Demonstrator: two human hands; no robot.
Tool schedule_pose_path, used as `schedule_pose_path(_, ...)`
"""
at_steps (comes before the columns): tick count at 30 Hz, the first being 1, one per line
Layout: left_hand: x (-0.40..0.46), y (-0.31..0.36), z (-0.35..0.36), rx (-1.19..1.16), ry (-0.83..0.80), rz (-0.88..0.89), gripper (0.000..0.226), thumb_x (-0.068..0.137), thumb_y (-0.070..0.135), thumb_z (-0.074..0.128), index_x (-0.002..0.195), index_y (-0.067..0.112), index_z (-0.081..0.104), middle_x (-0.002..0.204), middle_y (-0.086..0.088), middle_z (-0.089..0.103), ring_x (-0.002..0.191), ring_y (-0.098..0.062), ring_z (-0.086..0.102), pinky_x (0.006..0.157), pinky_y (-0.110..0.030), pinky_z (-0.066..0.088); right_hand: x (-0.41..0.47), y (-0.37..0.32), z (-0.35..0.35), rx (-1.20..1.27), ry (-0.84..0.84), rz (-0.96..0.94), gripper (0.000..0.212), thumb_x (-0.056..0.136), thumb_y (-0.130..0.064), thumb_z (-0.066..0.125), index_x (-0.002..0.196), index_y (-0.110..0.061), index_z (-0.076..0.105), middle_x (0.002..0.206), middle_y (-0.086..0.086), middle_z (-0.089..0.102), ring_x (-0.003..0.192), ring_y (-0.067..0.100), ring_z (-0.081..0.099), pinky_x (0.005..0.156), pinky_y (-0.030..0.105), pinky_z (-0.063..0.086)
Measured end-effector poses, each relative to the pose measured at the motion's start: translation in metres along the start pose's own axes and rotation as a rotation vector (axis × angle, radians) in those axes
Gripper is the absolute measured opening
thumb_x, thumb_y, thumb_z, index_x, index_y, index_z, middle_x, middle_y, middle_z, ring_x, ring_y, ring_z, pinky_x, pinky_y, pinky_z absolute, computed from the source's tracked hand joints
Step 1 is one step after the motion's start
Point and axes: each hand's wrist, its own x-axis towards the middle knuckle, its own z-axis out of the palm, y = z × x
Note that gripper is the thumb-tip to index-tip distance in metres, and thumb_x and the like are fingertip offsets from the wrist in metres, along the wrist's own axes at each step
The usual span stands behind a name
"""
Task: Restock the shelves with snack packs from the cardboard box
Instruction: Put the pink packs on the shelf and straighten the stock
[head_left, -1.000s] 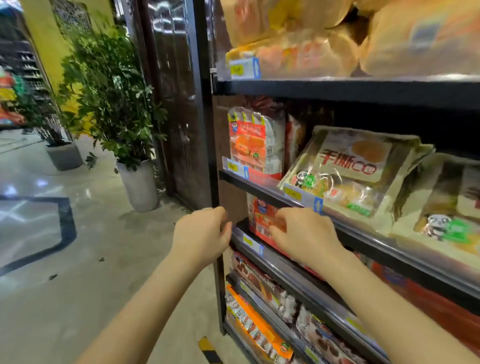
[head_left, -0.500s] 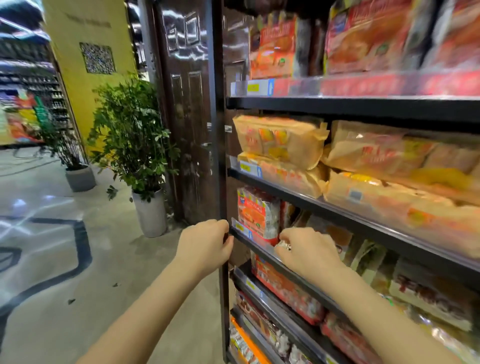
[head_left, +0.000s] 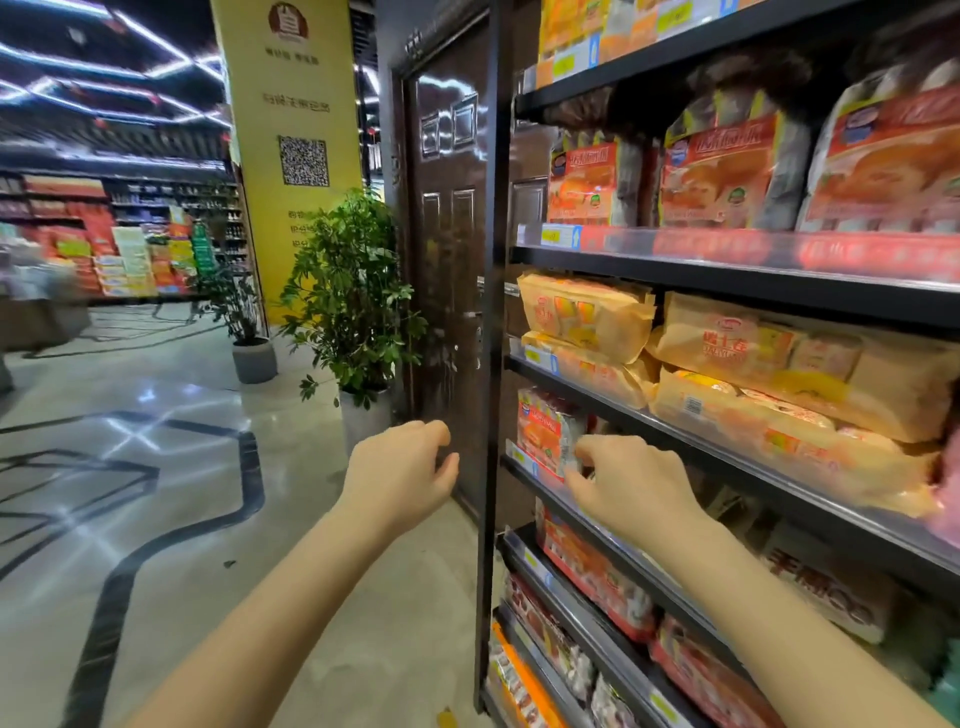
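Note:
A black shelf unit (head_left: 727, 270) full of snack packs fills the right half of the view. An upright red and orange snack pack (head_left: 545, 431) stands at the left end of the middle shelf. My right hand (head_left: 628, 483) reaches to that pack, its curled fingertips touching the pack's right edge at the shelf front. My left hand (head_left: 400, 478) hangs in the air left of the shelf's black post (head_left: 491, 364), fingers loosely curled and holding nothing. No cardboard box is in view.
Yellow bread packs (head_left: 587, 312) lie on the shelf above, red packs (head_left: 717, 171) higher up. A dark brown door (head_left: 447, 260) stands behind the shelf end. Two potted plants (head_left: 358, 322) stand on the glossy floor (head_left: 182, 467) to the left.
The view has tilted upward, showing higher shelves. My left hand has come off the shelf post and moved left. My right hand has shifted to the upright red pack.

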Motion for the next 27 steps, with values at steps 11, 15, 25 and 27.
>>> schedule_pose_path(11, -0.161, -0.035, -0.085, 0.173, -0.051, -0.308, 0.031, 0.092, 0.038, 0.042, 0.112, 0.019, 0.056, 0.105, 0.001, 0.064, 0.096, -0.02, 0.06, 0.076, -0.036, 0.05, -0.068, -0.095, -0.012, 0.107, -0.123, -0.258, 0.029, 0.09, -0.047, 0.045, 0.106, -0.026, 0.059, 0.109, -0.004, 0.066, 0.106, 0.022, 0.06, 0.076, 0.032, 0.045)
schedule_pose_path(15, -0.217, -0.062, -0.118, 0.255, -0.058, -0.412, 0.031, 0.092, 0.039, 0.042, 0.112, 0.02, 0.056, 0.103, 0.003, 0.064, 0.094, -0.018, 0.06, 0.071, -0.031, 0.047, -0.085, -0.145, -0.013, 0.167, -0.167, -0.341, 0.032, 0.091, -0.046, 0.044, 0.114, -0.028, 0.057, 0.114, -0.006, 0.065, 0.108, 0.022, 0.059, 0.082, 0.035, 0.046)
schedule_pose_path(25, -0.348, -0.155, -0.182, 0.319, -0.017, -0.642, 0.032, 0.092, 0.04, 0.045, 0.115, 0.021, 0.055, 0.109, 0.004, 0.062, 0.096, -0.015, 0.059, 0.076, -0.031, 0.052, -0.122, -0.303, 0.009, 0.273, -0.239, -0.472, 0.037, 0.092, -0.044, 0.046, 0.124, -0.027, 0.055, 0.122, -0.007, 0.062, 0.113, 0.017, 0.057, 0.085, 0.033, 0.045)
schedule_pose_path(27, -0.371, -0.181, -0.193, 0.343, -0.005, -0.666, 0.034, 0.092, 0.038, 0.045, 0.12, 0.021, 0.053, 0.114, 0.004, 0.058, 0.098, -0.015, 0.058, 0.078, -0.032, 0.052, -0.131, -0.341, 0.016, 0.294, -0.246, -0.491, 0.037, 0.092, -0.043, 0.045, 0.124, -0.028, 0.055, 0.123, -0.009, 0.061, 0.113, 0.016, 0.056, 0.085, 0.032, 0.044)
